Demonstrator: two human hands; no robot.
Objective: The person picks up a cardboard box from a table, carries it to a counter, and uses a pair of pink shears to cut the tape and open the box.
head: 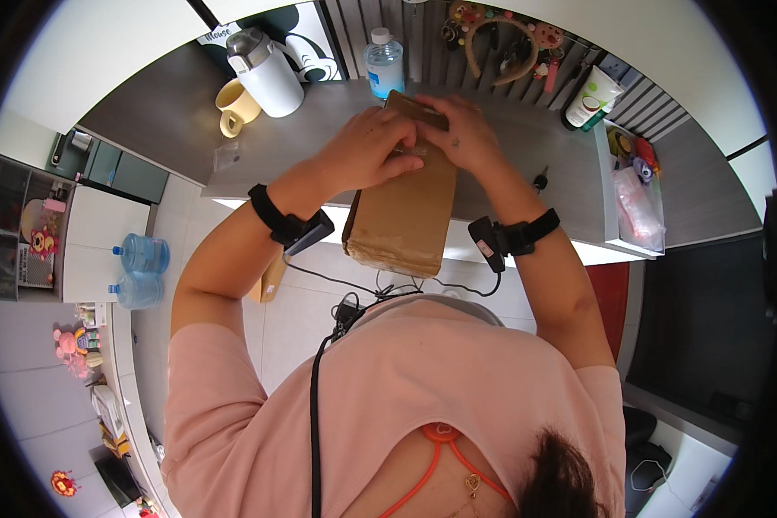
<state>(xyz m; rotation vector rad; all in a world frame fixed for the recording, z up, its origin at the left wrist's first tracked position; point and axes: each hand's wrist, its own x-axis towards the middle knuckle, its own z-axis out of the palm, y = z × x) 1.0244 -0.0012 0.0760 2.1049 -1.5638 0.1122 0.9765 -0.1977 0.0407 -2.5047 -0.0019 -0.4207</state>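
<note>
A long brown cardboard box [403, 217] juts out past the front edge of the grey desk [505, 188], its near end taped and creased. At its far end stands a raised cardboard flap [421, 111]. My left hand [370, 144] grips the box by that flap, its fingers curled and its thumb along the top face. Clear tape shows near these fingertips. My right hand [461, 133] clasps the flap from the right, thumb on the near side and fingers over the top. Part of the far end is hidden by both hands.
Behind the box stands a clear bottle [384, 65] of blue liquid. To the left are a white thermos [269, 78] and a yellow mug [236, 107]. A key [541, 179], a lotion tube [592, 97] and a filled white tray [612, 188] lie to the right. Cables [388, 291] hang before me.
</note>
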